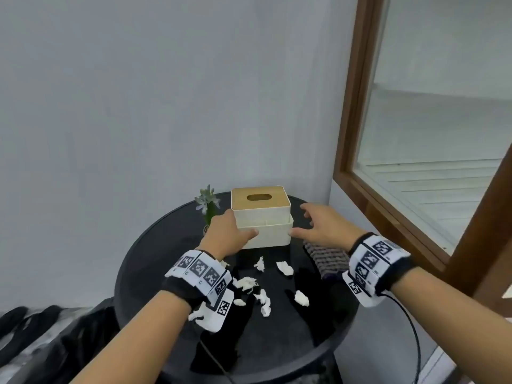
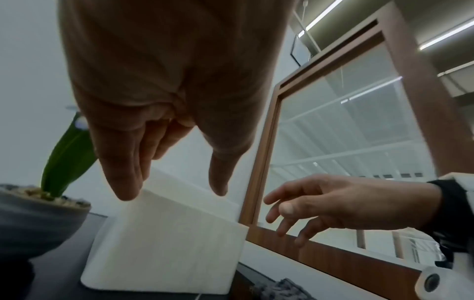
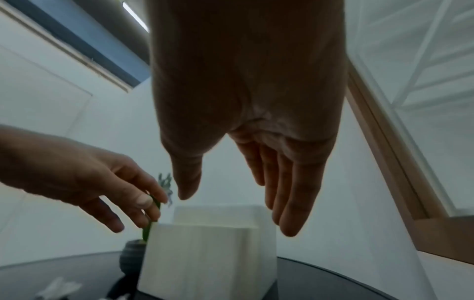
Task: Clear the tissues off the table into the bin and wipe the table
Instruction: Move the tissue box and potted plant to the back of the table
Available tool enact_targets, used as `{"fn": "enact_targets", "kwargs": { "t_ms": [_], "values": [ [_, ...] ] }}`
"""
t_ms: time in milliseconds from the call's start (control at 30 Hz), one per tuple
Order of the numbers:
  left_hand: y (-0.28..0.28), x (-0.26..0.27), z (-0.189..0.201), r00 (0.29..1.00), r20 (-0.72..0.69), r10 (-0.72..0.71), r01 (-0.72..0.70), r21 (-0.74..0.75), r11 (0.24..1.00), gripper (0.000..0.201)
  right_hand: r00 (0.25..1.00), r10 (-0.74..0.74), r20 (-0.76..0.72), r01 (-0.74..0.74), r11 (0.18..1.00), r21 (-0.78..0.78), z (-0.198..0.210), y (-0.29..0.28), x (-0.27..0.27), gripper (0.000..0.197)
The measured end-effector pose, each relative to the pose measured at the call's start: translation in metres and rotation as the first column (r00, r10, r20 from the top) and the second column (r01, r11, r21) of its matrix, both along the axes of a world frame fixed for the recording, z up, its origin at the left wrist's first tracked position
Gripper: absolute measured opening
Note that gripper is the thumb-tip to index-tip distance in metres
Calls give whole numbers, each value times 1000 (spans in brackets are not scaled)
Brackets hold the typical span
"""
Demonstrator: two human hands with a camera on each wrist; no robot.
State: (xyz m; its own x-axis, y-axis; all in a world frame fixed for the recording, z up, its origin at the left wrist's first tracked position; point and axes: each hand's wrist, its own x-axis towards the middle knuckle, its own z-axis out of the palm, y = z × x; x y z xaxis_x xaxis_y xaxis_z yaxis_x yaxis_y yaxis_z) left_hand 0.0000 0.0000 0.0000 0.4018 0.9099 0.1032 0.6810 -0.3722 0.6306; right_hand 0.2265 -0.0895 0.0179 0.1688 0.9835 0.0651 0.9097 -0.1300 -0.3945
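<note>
A white tissue box [image 1: 261,225] with a wooden slotted lid stands at the far side of the round black bench [image 1: 144,261], its long axis running left to right. A small potted plant [image 1: 208,209] stands just left of it, and a grey ribbed cloth [image 1: 327,257] lies at the near right, partly under the right wrist. The crumpled tissues [image 1: 249,284] lie scattered on the bench nearer than the box, between the two forearms. The left hand [image 1: 225,236] is at the box's left end with fingers straight; whether it touches cannot be told. The right hand [image 1: 322,225] hovers by the right end, fingers spread and relaxed, holding nothing. Only the head view shows the tissues clearly and the lid; the left wrist view shows the plant's gravel-filled pot [image 2: 38,215] and a gap between the right hand and the box.
</note>
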Motion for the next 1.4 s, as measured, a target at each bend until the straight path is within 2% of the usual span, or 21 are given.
{"fn": "enact_targets", "kwargs": {
  "t_ms": [133, 267, 400, 633, 767, 1067, 1233, 1400],
  "values": [
    [15, 8, -5, 995, -89, 46, -49, -34, 998, 51, 999, -37, 5, 37, 992, -120, -7, 26, 3, 86],
    [24, 13, -6, 989, -133, 72, -80, -53, 995, 52, 999, -27, -47, 20, 989, -146, -13, 44, 2, 76],
    [34, 12, -11, 995, -45, 84, -87, -68, 994, 57, 988, 23, -151, -40, 993, -108, -21, 55, 2, 65],
    [38, 10, -19, 988, 93, 120, -113, -76, 991, 58, 987, 14, -160, -24, 998, -60, -28, 63, 9, 58],
    [41, 16, -15, 984, 117, 133, -127, -59, 990, 56, 992, 27, -124, -32, 999, -34, -21, 69, 14, 55],
    [70, 46, 11, 978, 114, 176, -167, -83, 982, 55, 989, 17, -145, -17, 1000, -3, -3, 102, 31, 54],
    [93, 61, 10, 968, 74, 239, -230, -108, 967, 55, 988, 9, -157, -10, 1000, -3, -1, 129, 38, 56],
    [111, 72, 2, 953, 102, 286, -270, -144, 952, 53, 984, -8, -180, 9, 1000, 0, -7, 151, 43, 59]
  ]
}}
